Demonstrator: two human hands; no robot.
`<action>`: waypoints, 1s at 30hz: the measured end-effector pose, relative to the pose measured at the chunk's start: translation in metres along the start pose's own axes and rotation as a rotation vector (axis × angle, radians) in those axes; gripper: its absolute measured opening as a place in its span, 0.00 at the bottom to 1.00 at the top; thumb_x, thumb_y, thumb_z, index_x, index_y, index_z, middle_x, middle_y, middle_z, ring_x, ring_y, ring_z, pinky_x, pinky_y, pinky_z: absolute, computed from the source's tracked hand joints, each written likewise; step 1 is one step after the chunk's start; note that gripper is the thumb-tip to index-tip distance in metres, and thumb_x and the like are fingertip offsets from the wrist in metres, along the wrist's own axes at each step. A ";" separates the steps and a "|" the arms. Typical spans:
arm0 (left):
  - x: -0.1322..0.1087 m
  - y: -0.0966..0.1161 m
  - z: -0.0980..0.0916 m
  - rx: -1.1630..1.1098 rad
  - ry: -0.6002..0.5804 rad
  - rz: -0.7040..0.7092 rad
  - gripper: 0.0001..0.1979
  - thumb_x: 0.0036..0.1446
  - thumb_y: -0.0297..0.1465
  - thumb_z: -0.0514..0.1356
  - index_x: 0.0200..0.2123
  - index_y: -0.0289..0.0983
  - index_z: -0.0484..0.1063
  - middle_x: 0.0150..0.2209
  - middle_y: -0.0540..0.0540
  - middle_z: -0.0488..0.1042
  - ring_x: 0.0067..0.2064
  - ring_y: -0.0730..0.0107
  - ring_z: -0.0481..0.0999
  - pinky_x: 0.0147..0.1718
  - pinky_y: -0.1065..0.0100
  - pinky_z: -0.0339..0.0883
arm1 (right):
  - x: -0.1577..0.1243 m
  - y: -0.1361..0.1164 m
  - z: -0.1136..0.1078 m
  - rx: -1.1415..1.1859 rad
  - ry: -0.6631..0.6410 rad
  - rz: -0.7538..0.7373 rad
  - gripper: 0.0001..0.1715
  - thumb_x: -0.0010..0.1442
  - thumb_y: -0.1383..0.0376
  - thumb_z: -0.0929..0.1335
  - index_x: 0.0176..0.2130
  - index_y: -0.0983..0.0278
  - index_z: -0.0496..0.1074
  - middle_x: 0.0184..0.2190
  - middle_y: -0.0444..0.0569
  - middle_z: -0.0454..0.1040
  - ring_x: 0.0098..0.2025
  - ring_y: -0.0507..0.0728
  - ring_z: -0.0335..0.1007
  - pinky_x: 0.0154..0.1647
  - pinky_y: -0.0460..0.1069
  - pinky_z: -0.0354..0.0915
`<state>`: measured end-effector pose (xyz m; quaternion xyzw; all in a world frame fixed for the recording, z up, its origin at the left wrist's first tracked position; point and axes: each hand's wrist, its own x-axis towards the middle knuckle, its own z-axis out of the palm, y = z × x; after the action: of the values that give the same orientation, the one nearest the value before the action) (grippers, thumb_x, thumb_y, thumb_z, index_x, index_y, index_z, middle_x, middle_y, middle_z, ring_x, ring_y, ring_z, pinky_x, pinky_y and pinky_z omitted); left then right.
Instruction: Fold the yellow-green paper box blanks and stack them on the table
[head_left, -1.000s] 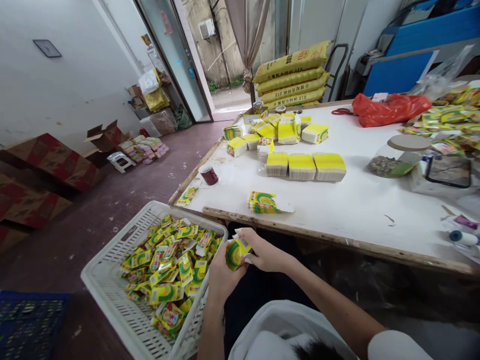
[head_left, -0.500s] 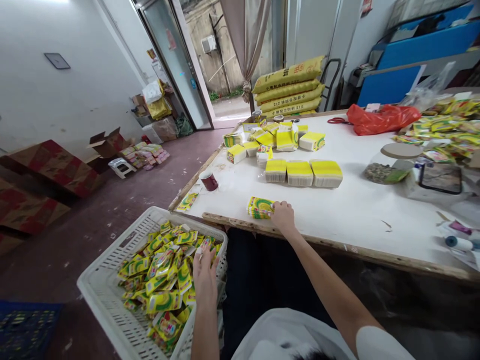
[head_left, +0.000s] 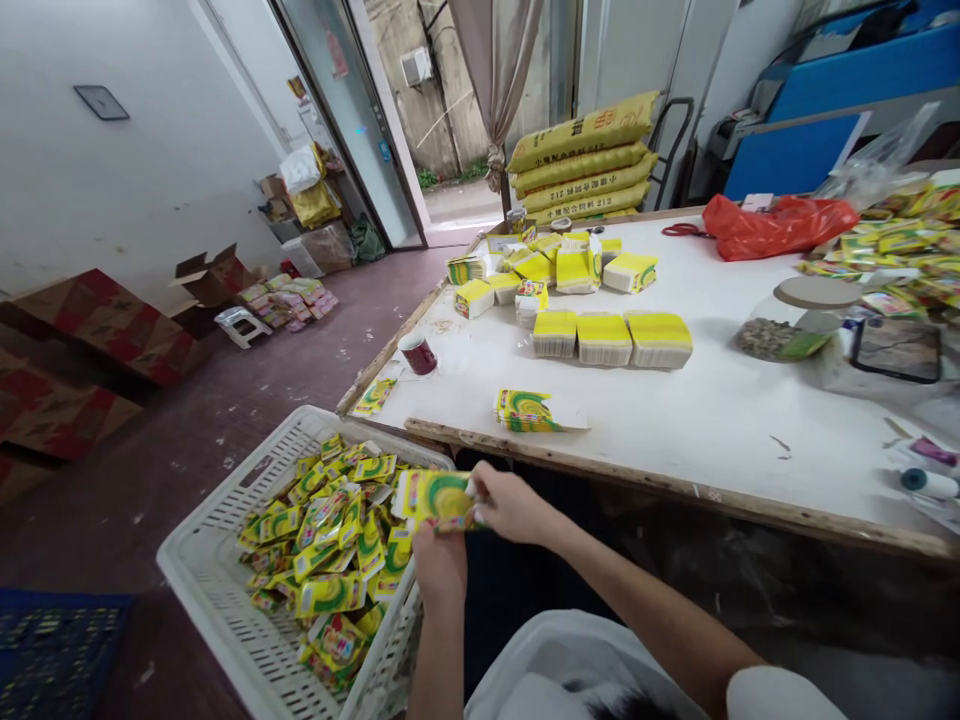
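Note:
A yellow and green printed packet (head_left: 437,496) is held over the near right edge of the white basket, slightly blurred. My right hand (head_left: 504,503) pinches its right end. From below, my left hand (head_left: 441,565) grips the same packet, most of its fingers hidden behind it. The white slotted basket (head_left: 217,625) below holds many similar packets (head_left: 330,595) in a loose heap. On the table close by lies a small fanned stack of flat packets (head_left: 525,411), touched by neither hand.
The white table (head_left: 675,430) has a raised wooden edge. On it stand yellow-topped packet stacks (head_left: 604,338), a dark red cup (head_left: 417,355), a clear jar (head_left: 780,325), a phone (head_left: 898,349) and a red plastic bag (head_left: 776,226). A blue crate (head_left: 60,650) is at lower left.
My right hand has left the fanned stack and come down-left with a packet. My left hand has moved right from over the heap and closed on that packet.

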<state>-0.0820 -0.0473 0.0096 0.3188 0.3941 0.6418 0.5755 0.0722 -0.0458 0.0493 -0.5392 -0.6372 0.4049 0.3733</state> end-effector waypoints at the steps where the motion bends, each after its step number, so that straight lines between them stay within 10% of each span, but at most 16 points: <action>1: -0.002 0.005 0.000 -0.045 0.035 0.015 0.30 0.50 0.54 0.63 0.50 0.41 0.74 0.52 0.40 0.77 0.59 0.50 0.73 0.53 0.55 0.72 | -0.005 -0.004 0.013 0.049 -0.079 -0.022 0.19 0.49 0.73 0.73 0.35 0.60 0.62 0.27 0.36 0.69 0.28 0.49 0.64 0.29 0.43 0.60; 7: -0.005 0.023 0.001 -0.249 0.067 -0.098 0.27 0.52 0.52 0.62 0.46 0.37 0.76 0.43 0.41 0.80 0.49 0.51 0.79 0.51 0.54 0.73 | -0.021 -0.009 0.050 0.485 -0.180 0.001 0.26 0.47 0.65 0.76 0.37 0.59 0.57 0.31 0.36 0.65 0.28 0.47 0.57 0.26 0.42 0.56; 18: -0.009 0.014 0.010 -0.226 0.066 -0.051 0.30 0.45 0.61 0.63 0.25 0.38 0.65 0.20 0.54 0.62 0.20 0.76 0.62 0.19 0.73 0.62 | -0.034 -0.021 0.047 0.317 -0.192 0.005 0.30 0.41 0.70 0.78 0.34 0.59 0.58 0.28 0.34 0.59 0.28 0.48 0.52 0.27 0.43 0.51; 25: 0.003 0.002 0.000 0.015 0.185 0.069 0.22 0.39 0.47 0.73 0.29 0.37 0.73 0.28 0.51 0.75 0.29 0.70 0.75 0.31 0.70 0.72 | -0.016 -0.013 0.016 0.257 0.022 -0.103 0.11 0.52 0.76 0.67 0.34 0.62 0.66 0.26 0.36 0.66 0.28 0.48 0.58 0.30 0.44 0.54; 30: 0.011 0.011 -0.017 0.126 0.110 0.084 0.20 0.44 0.45 0.73 0.30 0.34 0.77 0.30 0.45 0.80 0.34 0.64 0.80 0.39 0.64 0.76 | -0.015 -0.005 -0.018 0.052 0.106 -0.241 0.16 0.53 0.80 0.64 0.35 0.63 0.72 0.31 0.42 0.76 0.34 0.52 0.68 0.37 0.46 0.61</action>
<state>-0.1040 -0.0394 0.0105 0.3347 0.4509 0.6561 0.5042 0.0894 -0.0595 0.0604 -0.4697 -0.6661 0.3445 0.4659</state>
